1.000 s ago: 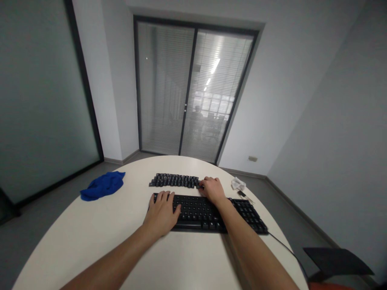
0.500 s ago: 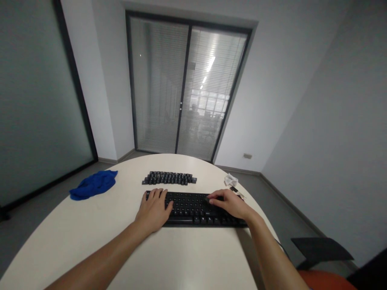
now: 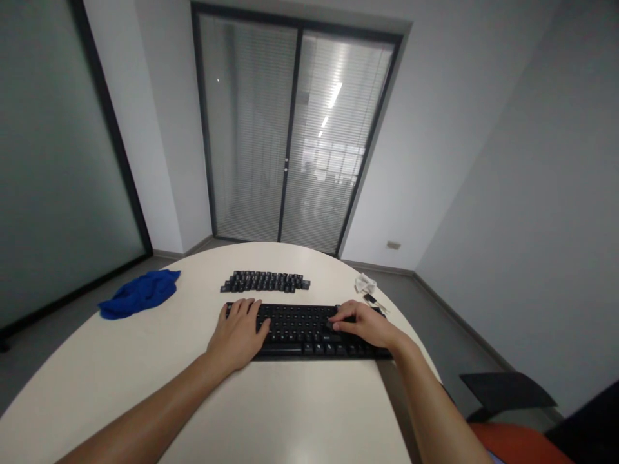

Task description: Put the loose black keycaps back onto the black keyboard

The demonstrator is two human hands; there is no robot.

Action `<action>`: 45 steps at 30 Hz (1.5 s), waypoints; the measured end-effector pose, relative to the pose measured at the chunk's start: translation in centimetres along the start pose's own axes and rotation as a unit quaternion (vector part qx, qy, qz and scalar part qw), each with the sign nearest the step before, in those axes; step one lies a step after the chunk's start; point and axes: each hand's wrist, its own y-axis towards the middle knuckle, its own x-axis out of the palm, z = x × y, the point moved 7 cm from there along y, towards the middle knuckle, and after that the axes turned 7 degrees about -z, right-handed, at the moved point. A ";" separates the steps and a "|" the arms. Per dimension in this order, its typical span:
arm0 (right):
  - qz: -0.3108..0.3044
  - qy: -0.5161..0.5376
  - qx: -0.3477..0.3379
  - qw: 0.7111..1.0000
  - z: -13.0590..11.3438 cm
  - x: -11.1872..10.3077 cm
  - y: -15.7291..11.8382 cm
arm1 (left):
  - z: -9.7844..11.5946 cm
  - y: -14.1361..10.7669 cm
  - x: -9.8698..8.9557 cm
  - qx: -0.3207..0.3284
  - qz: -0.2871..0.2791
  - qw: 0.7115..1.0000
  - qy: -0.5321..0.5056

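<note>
Loosely spread, left hand (image 3: pixel 236 336) touches keyboard (image 3: pixel 293 330); right hand (image 3: pixel 363 325) pinches keycap (image 3: pixel 329 324).

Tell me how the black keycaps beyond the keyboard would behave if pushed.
The keycaps would probably slide rather than roll, since they look blocky and sit on a smooth-looking table. Their rows would likely break up: stepped edges suggest separate pieces. Each looks small, so probably light.

R hand (image 3: pixel 365 323) moved — from R end of loose keycaps (image 3: pixel 265 281) to R-of-centre on kbd (image 3: pixel 290 325).
</note>
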 end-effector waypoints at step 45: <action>-0.047 -0.044 0.030 0.997 0.2 1.3 1.1 | 0.0 0.0 -0.1 0.002 -0.001 1.000 -0.010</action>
